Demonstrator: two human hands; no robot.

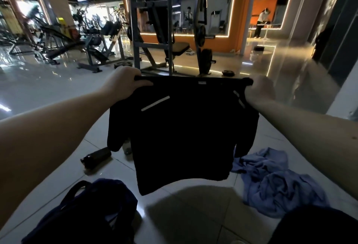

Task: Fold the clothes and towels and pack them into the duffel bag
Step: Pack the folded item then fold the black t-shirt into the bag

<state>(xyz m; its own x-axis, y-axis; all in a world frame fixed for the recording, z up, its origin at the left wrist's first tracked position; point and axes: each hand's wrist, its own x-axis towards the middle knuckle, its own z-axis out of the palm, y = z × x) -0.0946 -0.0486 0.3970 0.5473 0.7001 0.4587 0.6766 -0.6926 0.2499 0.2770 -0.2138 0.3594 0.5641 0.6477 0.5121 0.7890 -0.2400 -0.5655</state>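
Head view: black long-sleeve top (184,127) is held up in the air w/ both arms out, clear of the tiled floor (48,92). Left hand (124,83) grips one shoulder, right hand (259,89) the other. Fingers (144,84) are curled tight on the cloth, nothing else held. Sleeves hang limp and the hem sags, so it's light, soft, no stiffness, prob. slightly slick sportswear. Best hold: at the shoulders as here, then lay flat to fold. Dark duffel bag (81,214) sits low left on the floor. Blue towel (275,181) lies crumpled at right, not yet folded.
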